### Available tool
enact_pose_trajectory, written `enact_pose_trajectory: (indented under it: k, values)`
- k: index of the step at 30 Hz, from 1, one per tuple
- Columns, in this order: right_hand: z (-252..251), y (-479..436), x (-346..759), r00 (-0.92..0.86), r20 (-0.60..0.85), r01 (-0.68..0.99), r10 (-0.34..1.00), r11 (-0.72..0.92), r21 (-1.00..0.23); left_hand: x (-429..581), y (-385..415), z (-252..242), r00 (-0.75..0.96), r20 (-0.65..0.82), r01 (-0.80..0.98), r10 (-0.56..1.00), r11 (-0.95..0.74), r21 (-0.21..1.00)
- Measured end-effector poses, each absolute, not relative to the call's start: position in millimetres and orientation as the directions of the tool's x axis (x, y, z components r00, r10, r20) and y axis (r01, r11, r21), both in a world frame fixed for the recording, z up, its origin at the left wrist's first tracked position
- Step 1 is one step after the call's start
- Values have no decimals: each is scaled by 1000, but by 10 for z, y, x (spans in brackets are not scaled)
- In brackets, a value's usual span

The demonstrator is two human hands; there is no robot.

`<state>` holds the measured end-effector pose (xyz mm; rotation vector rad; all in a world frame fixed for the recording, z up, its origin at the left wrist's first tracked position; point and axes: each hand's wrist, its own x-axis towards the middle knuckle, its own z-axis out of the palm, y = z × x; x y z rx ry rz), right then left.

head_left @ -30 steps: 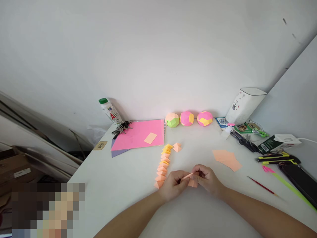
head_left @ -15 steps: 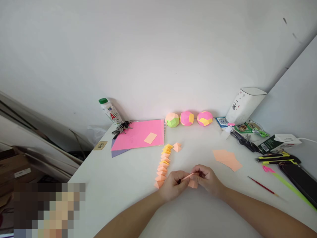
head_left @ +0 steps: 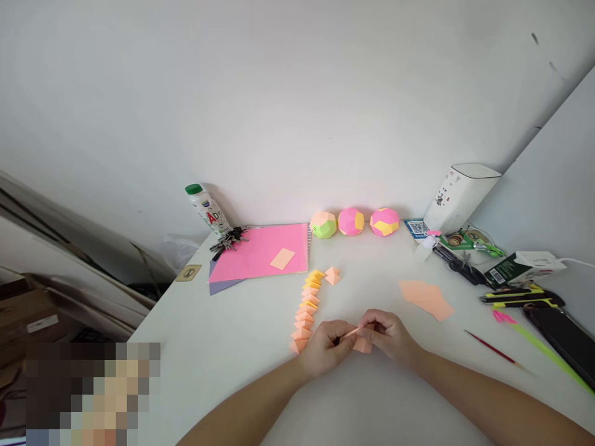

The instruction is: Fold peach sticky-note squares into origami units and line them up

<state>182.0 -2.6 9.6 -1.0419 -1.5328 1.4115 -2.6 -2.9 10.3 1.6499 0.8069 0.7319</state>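
Note:
Between my two hands is a small piece of peach paper (head_left: 364, 344), partly folded and partly hidden by my fingers. My left hand (head_left: 328, 348) pinches its left side. My right hand (head_left: 387, 334) grips it from the right, thumb and fingers closed on the upper edge. Just left of my left hand, a row of folded peach and yellow paper units (head_left: 304, 316) runs away from me. One separate peach unit (head_left: 333, 275) sits beside the row's far end. Flat peach paper sheets (head_left: 427, 298) lie to the right, beyond my right hand.
Three paper balls (head_left: 351, 222) stand against the wall. A pink sheet (head_left: 260, 251) with keys (head_left: 227, 241) lies at back left by a bottle (head_left: 207, 209). On the right are a thin red brush (head_left: 493, 348), a yellow-black cutter (head_left: 520, 297), a box (head_left: 525, 267) and a white container (head_left: 460, 197).
My fingers have shifted very slightly on the peach paper, and its raised edge shows narrower between them. Everything else on the table stays put.

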Motion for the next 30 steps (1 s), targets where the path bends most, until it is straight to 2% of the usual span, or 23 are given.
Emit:
enact_pose_trajectory:
  k: [15,30]
  values:
    - [84,-41,1821,-327,-15,49,945,1,-999,-33,-27,109,594,48,118,803,-146,982]
    - [116,-36,1823,-351,31,78,936,63,-995,-32,-26,90,589,56,136,806,-167,976]
